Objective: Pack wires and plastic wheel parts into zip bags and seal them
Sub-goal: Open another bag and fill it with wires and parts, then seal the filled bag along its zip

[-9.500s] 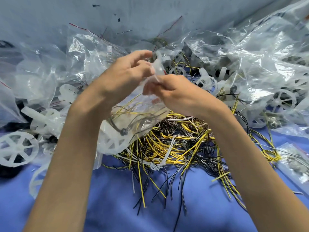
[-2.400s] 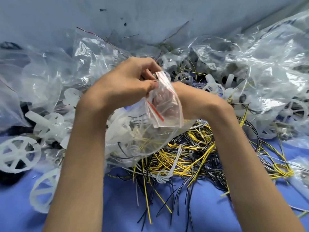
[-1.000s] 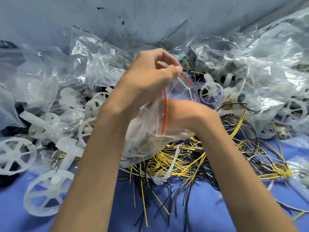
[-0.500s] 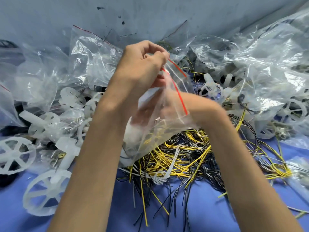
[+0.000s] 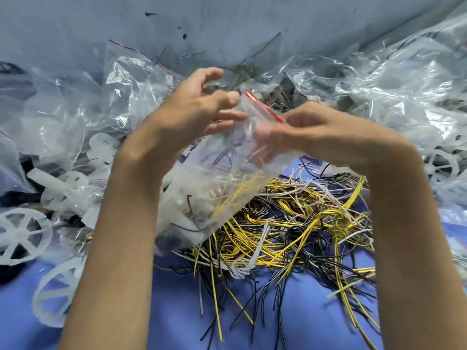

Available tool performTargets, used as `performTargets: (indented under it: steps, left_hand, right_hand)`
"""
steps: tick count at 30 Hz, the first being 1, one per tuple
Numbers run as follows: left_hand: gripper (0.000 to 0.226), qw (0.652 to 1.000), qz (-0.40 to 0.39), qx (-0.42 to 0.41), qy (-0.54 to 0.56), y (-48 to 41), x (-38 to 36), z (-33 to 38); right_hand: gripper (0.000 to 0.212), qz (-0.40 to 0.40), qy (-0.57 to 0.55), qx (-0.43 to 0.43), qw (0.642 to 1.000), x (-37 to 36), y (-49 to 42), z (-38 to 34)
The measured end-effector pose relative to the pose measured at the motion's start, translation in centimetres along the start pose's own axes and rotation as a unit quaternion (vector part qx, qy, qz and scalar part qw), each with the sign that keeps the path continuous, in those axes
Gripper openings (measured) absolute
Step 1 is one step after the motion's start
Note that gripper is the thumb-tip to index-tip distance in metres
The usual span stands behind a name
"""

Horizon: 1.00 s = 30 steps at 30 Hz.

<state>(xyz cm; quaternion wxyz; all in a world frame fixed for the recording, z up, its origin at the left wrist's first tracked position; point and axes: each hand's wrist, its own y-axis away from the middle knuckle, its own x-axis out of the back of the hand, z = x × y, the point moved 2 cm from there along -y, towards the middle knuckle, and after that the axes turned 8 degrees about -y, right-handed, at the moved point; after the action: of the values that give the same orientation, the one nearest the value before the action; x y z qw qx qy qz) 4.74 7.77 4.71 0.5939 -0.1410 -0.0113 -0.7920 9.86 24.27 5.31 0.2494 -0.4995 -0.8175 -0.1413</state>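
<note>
From your head camera: you hold the zip bag (image 5: 209,198) up over the left side of the wire pile (image 5: 290,223). The bag hangs slanted, and its low end touches the pile. Its red strip (image 5: 262,107) is at the top, above the pile.

Your left hand (image 5: 187,114) is up and left of the pile. Its thumb (image 5: 227,101) and lower fingers pinch the bag's top corner. The first finger curls up free.

Your right hand (image 5: 336,137) is above the pile and blurry. Its fingers (image 5: 298,122) curl in and pinch the other end of the red strip.

Inside the bag you can see yellow wires, a black wire and white plastic bits.

The pile is a mix of yellow, black and white wires on a blue cloth (image 5: 177,311). Left of the pile lie white plastic wheels (image 5: 20,236). Behind the pile is a heap of clear bags (image 5: 391,92).
</note>
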Motion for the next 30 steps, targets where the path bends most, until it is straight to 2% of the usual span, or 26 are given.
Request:
performTargets:
  steps: [3,5,7,8,13,17,20,23,25,27,30]
  left_hand:
    - [0.068,0.98,-0.064,0.038,-0.184,0.1,1.6,-2.0]
    - [0.088,0.925,-0.152,0.095,-0.336,0.8,2.4,-3.3]
    - [0.092,0.867,-0.238,0.145,-0.413,1.4,2.7,-4.0]
    - [0.088,0.858,-0.247,0.151,-0.425,1.5,2.8,-4.2]
    - [0.055,0.856,-0.2,0.13,-0.458,0.9,3.7,-4.6]
    - [0.052,0.891,-0.219,0.085,-0.389,2.5,4.4,-2.6]
    - [0.061,0.902,-0.247,0.044,-0.351,3.4,4.8,-0.6]
    - [0.061,0.907,-0.266,0.085,-0.316,3.2,4.1,-1.1]
    - [0.064,0.912,-0.225,0.12,-0.322,2.5,3.9,-2.2]
    - [0.076,0.912,-0.164,0.139,-0.35,1.8,4.2,-3.2]
    - [0.106,0.91,-0.127,0.147,-0.367,1.5,4.8,-3.7]
  right_hand:
    - [0.03,0.006,0.139,-0.025,0.99,0.9,0.2,0.7]
    - [0.028,0.047,0.161,-0.044,0.985,1.3,0.3,1.3]
    - [0.033,0.082,0.198,-0.049,0.976,1.6,0.2,1.6]
    - [0.033,0.096,0.212,-0.054,0.971,1.7,0.2,1.9]
    - [0.025,0.09,0.217,-0.059,0.97,1.7,-0.2,2.3]
    - [0.022,0.082,0.181,-0.047,0.979,1.8,-0.6,2.8]
    - [0.023,0.082,0.047,-0.065,0.993,2.2,-0.7,3.5]
    - [0.016,0.079,0.022,-0.071,0.994,2.3,-0.8,4.2]
    - [0.014,0.082,0.021,-0.069,0.994,2.3,-0.9,4.6]
    - [0.017,0.089,0.011,-0.064,0.994,2.2,-1.0,4.7]
    - [0.041,0.084,-0.008,-0.051,0.995,1.9,-0.9,4.3]
